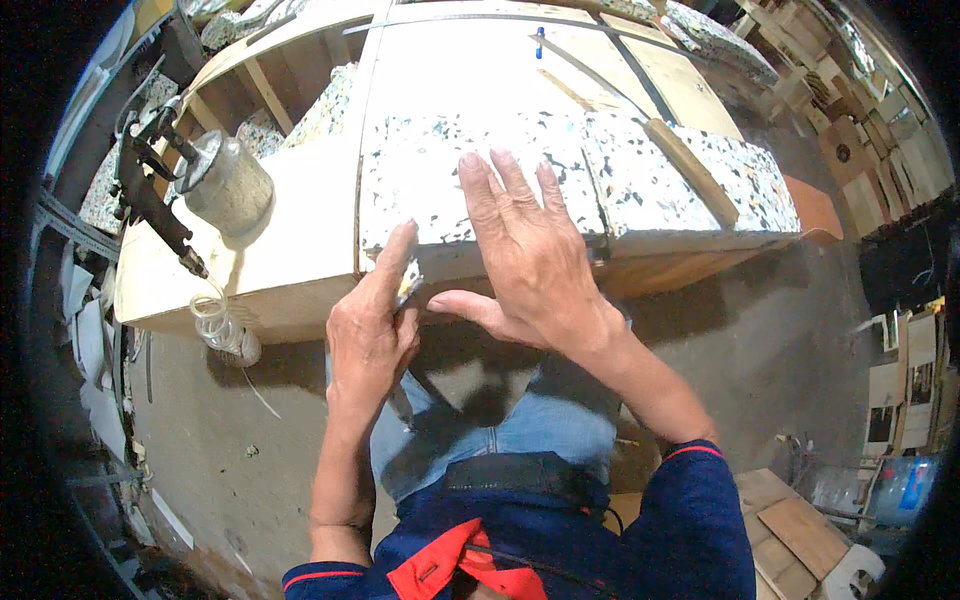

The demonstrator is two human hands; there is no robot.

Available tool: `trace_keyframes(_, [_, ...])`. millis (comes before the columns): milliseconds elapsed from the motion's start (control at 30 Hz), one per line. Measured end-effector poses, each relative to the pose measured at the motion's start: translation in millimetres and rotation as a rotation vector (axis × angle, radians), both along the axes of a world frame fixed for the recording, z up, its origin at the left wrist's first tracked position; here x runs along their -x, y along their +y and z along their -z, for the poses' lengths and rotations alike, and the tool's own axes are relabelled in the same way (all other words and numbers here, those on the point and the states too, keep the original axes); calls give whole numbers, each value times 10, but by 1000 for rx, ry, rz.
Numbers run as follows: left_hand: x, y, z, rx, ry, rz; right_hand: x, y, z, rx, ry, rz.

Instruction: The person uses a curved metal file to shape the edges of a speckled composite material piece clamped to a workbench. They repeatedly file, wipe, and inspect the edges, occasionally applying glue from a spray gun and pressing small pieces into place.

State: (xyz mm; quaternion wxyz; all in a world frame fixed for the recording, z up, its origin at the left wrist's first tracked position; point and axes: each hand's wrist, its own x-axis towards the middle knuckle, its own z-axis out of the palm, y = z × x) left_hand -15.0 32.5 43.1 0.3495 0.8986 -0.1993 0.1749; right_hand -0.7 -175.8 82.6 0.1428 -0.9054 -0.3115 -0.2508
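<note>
A white foam slab [430, 170] with black and coloured flecks lies along the near edge of the wooden frame in front of me. My right hand [530, 255] rests on it palm down, fingers stretched forward and thumb out to the left. At the slab's near left corner is my left hand [370, 320], its index finger pointing forward along the edge. A small speckled foam scrap [408, 283] shows between its thumb and fingers. Below that hand hangs a narrow greyish thing, too unclear to name.
Right of the slab, a second flecked foam piece [690, 175] carries a wooden strip [692, 172]. A spray gun [150, 195] with a cloudy cup [228, 185] and coiled hose [215, 320] stands at the left. Farther back lie a blue pen [540, 43] and a long thin strip [590, 75].
</note>
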Motion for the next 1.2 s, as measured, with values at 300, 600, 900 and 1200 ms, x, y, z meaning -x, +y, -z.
trace_keyframes(300, [89, -23, 136, 134, 22, -67, -317, -70, 59, 17, 229, 3])
trace_keyframes(600, [78, 16, 66, 105, 98, -59, -633, -402, -115, -4, 378, 117])
trace_keyframes(900, [223, 59, 27, 283, 306, -148, -808, -634, -217, -279, 223, 229])
trace_keyframes(1200, [334, 18, 120, 546, 275, -236, -714, -376, -148, 19, 308, 117])
